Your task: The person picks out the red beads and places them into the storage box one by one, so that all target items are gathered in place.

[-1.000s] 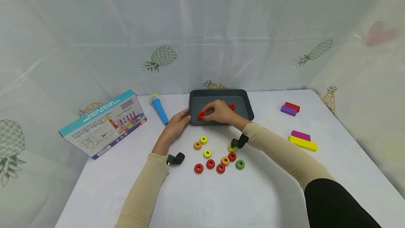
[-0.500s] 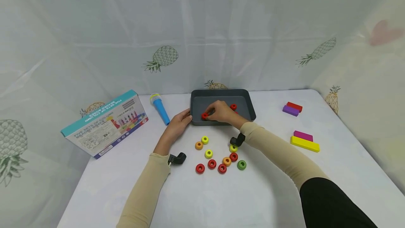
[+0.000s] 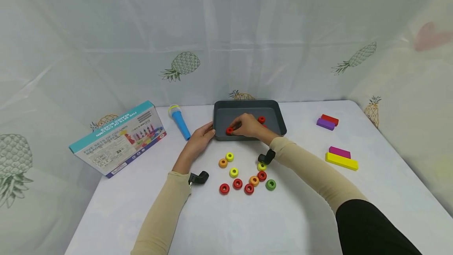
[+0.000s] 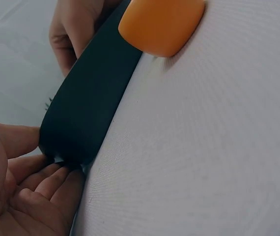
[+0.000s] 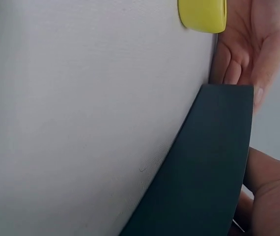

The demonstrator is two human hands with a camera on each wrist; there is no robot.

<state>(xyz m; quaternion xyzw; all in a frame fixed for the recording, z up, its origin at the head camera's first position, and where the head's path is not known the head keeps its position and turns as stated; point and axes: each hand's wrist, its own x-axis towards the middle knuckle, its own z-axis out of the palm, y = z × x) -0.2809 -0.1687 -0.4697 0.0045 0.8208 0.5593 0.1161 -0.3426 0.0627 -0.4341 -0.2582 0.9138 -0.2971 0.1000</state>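
Observation:
In the head view a dark grey tray (image 3: 244, 107) lies at the back of the table. My left hand (image 3: 201, 139) holds its near left corner; in the left wrist view the thumb (image 4: 19, 140) meets the rim and the fingers bend beneath the corner. Reaching over the near wall, my right hand (image 3: 245, 125) pinches a red ring bead (image 3: 229, 130) low inside the tray's left part. Another red ring bead (image 3: 261, 119) sits to the right of that hand, and part of a further red one shows beside it. The tray wall hides the right fingertips in the right wrist view.
Loose ring beads, such as a green bead (image 3: 270, 185), an orange bead (image 3: 223, 163) and a yellow bead (image 3: 234, 172), lie before the tray. A blue toy microphone (image 3: 180, 123) and a printed box (image 3: 118, 139) stand left. Coloured blocks (image 3: 341, 161) lie right.
The whole head view has shifted slightly. My right hand stays over the tray with the red ring bead between its fingers, and my left hand keeps its place at the corner.

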